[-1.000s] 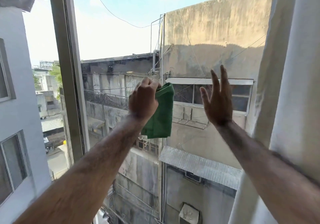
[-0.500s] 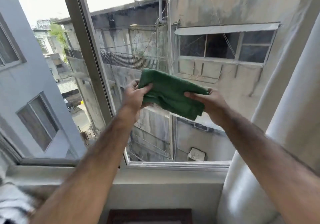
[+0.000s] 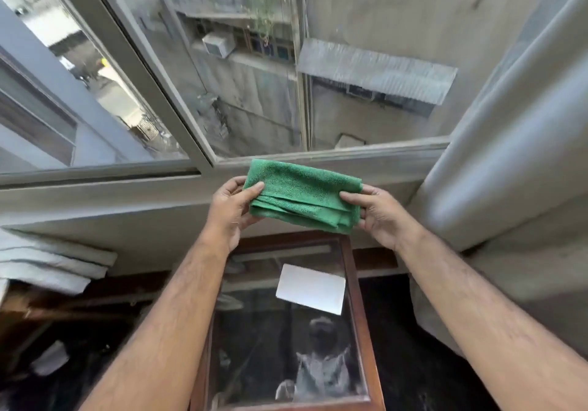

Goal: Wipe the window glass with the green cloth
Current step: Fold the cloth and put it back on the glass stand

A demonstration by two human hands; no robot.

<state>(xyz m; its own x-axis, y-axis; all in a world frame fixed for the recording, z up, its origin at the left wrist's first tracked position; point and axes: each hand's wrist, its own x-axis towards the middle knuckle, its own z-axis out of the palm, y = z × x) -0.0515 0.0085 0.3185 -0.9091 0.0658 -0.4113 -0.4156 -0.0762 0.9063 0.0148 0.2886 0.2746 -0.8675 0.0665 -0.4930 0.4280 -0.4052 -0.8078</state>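
Observation:
A folded green cloth (image 3: 304, 196) is stretched flat between both hands, just below the window sill. My left hand (image 3: 234, 208) pinches its left end with thumb on top. My right hand (image 3: 380, 212) pinches its right end the same way. The window glass (image 3: 254, 92) rises above and behind the cloth, with a grey frame bar (image 3: 143, 60) slanting across it; the cloth does not touch the glass.
A grey sill (image 3: 127, 207) runs under the window. Below my hands stands a wooden-framed glass-topped table (image 3: 356, 299) with a white card (image 3: 310, 288) on it. A pale curtain (image 3: 509, 143) hangs at the right. Folded grey fabric (image 3: 47, 267) lies at the left.
My view has dropped from the glass to the sill and table. The cloth went from my left hand alone to both hands, and both hands have come down away from the glass.

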